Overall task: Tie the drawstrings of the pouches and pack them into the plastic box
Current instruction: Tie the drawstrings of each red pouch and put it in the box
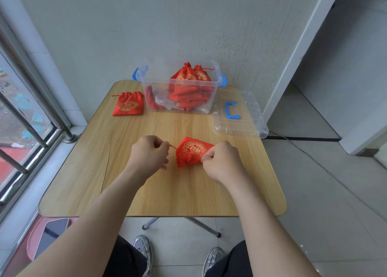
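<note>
Observed: both hands work at one red pouch, which lies on the table directly between them, its gathered mouth turned toward the person. The left hand is closed, thumb and forefinger pinching the red drawstring, which runs taut from that pinch to the pouch's left side. The right hand is likewise curled and pinches at the pouch's right edge; whether it has cord or only cloth there cannot be made out. Beyond the hands stands the plastic box, open, with a stack of packed pouches inside. A second loose pouch lies beyond the left hand, just beside the box; whether it is knotted cannot be determined. The lid rests beyond the right hand. Assessment: the step in hand is cinching the mouth ahead of the knot. Recommendation: draw both sides outward with even pull so the pleats close squarely, keep the pouch flat on the table, confirm the right hand grips cord, not fabric, then cross the ends close to the mouth so the knot seats tight.
</note>
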### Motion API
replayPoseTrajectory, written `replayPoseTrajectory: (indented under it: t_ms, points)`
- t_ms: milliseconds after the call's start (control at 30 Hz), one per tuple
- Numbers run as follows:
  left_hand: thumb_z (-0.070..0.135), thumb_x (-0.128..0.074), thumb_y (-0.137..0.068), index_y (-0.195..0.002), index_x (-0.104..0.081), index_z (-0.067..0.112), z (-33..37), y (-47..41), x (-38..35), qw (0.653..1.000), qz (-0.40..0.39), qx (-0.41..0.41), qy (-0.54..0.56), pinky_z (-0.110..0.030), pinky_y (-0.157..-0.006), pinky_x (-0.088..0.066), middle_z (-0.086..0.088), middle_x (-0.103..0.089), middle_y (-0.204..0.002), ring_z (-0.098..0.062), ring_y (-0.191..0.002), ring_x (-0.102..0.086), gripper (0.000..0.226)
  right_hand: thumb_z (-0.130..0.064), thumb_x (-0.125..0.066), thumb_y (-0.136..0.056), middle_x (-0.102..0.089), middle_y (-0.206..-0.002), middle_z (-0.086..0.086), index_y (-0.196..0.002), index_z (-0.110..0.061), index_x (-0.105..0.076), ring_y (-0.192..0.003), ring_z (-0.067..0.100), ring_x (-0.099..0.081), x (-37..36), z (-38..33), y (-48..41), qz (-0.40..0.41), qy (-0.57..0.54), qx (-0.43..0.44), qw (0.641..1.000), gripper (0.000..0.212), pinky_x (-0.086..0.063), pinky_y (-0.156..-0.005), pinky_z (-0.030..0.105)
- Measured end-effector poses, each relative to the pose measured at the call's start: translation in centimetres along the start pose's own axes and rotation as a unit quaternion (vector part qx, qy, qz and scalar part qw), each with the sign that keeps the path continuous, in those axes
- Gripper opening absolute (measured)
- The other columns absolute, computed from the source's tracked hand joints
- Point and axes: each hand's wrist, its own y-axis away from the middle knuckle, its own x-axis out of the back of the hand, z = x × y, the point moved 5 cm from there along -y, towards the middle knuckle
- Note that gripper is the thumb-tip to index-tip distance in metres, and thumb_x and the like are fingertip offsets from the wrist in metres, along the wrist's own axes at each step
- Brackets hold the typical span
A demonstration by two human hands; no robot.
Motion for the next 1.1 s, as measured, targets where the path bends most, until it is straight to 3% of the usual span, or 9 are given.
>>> replayPoseTrajectory:
  t_ms: [67,167,367,467,567,633,733,900,1100]
  points:
    - [0.016,-0.054,-0.097,-0.090,-0.069,0.006,-0.6,-0.4,0.8,0.998,0.024,0.021,-0.057,-0.051,-0.069,-0.067,-0.013,-0.076,-0.078,-0.031,-0.069,-0.077,0.019,-0.011,-0.058,-0.087,-0.054,-0.077,0.004,-0.073,-0.014,-0.050,-0.057,0.023,-0.047,0.3,0.1,0.5,0.003,0.036,-0.026,0.999,0.017,-0.031,-0.045,0.025]
    - [0.018,-0.055,-0.094,-0.090,-0.069,0.002,-1.1,-0.6,1.5,0.985,0.054,0.026,-0.164,-0.055,-0.072,-0.064,-0.019,-0.075,-0.081,-0.040,-0.076,-0.075,0.022,-0.018,-0.066,-0.087,-0.057,-0.085,0.002,-0.092,-0.014,-0.059,-0.064,0.022,-0.052,0.7,0.0,1.1,0.001,0.060,-0.046,0.997,0.010,-0.040,-0.056,0.027]
    - [0.026,-0.061,-0.103,-0.101,-0.072,0.014,-1.9,-1.6,1.2,0.965,0.072,-0.029,-0.252,-0.036,-0.067,-0.053,-0.002,-0.068,-0.093,-0.024,-0.083,-0.064,0.016,-0.022,-0.072,-0.094,-0.055,-0.092,0.000,-0.110,-0.018,-0.058,-0.085,0.029,-0.058,0.6,-0.7,1.7,-0.007,0.152,-0.048,0.987,0.022,-0.045,-0.071,0.034]
    - [0.015,-0.059,-0.103,-0.120,-0.071,0.018,-1.7,-1.7,1.0,0.957,0.069,-0.109,-0.261,-0.039,-0.086,-0.048,-0.006,-0.067,-0.120,-0.028,-0.109,-0.060,0.021,-0.023,-0.072,-0.095,-0.066,-0.117,0.007,-0.124,-0.016,-0.059,-0.109,0.033,-0.064,0.5,-0.6,1.5,0.003,0.188,-0.043,0.981,0.033,-0.051,-0.091,0.040]
    - [0.015,-0.057,-0.101,-0.117,-0.073,0.025,-0.8,-1.2,0.4,0.943,0.038,-0.208,-0.257,-0.049,-0.098,-0.049,-0.001,-0.064,-0.124,-0.027,-0.116,-0.058,0.024,-0.027,-0.072,-0.095,-0.065,-0.126,0.009,-0.126,-0.018,-0.061,-0.123,0.035,-0.056,0.7,-0.8,1.4,0.036,0.211,-0.021,0.977,0.034,-0.045,-0.104,0.046]
    - [0.034,-0.056,-0.099,-0.110,-0.074,0.031,-0.3,-0.6,-0.3,0.939,-0.011,-0.235,-0.250,-0.049,-0.097,-0.048,0.007,-0.064,-0.118,-0.021,-0.111,-0.057,0.022,-0.025,-0.071,-0.094,-0.062,-0.127,0.008,-0.127,-0.019,-0.063,-0.124,0.034,-0.055,0.4,-1.2,1.2,0.051,0.188,0.018,0.981,0.035,-0.047,-0.105,0.048]
    - [0.061,-0.046,-0.088,-0.107,-0.073,0.042,0.0,-0.2,-1.6,0.924,-0.090,-0.259,-0.266,-0.048,-0.097,-0.049,0.016,-0.063,-0.111,-0.015,-0.107,-0.058,0.038,-0.020,-0.069,-0.093,-0.063,-0.127,0.002,-0.123,-0.027,-0.068,-0.123,0.028,-0.056,-0.5,-1.7,1.0,0.033,0.135,0.079,0.987,0.031,-0.049,-0.105,0.046]
    - [0.052,-0.076,-0.089,-0.109,-0.073,0.046,-1.0,-0.8,-2.8,0.899,-0.132,-0.277,-0.313,-0.047,-0.100,-0.049,0.019,-0.062,-0.112,-0.013,-0.109,-0.058,0.021,-0.019,-0.074,-0.092,-0.068,-0.126,-0.004,-0.120,-0.035,-0.072,-0.124,0.023,-0.059,-1.9,-1.6,0.6,-0.001,0.161,0.112,0.981,0.032,-0.050,-0.104,0.042]
    - [0.043,-0.080,-0.090,-0.098,-0.076,0.039,-0.9,-0.8,-3.3,0.903,-0.116,-0.285,-0.301,-0.045,-0.096,-0.050,0.017,-0.064,-0.104,-0.014,-0.103,-0.058,0.011,-0.018,-0.074,-0.098,-0.074,-0.122,-0.005,-0.120,-0.031,-0.076,-0.119,0.021,-0.064,-1.8,-1.6,0.0,0.015,0.178,0.149,0.973,0.026,-0.050,-0.104,0.041]
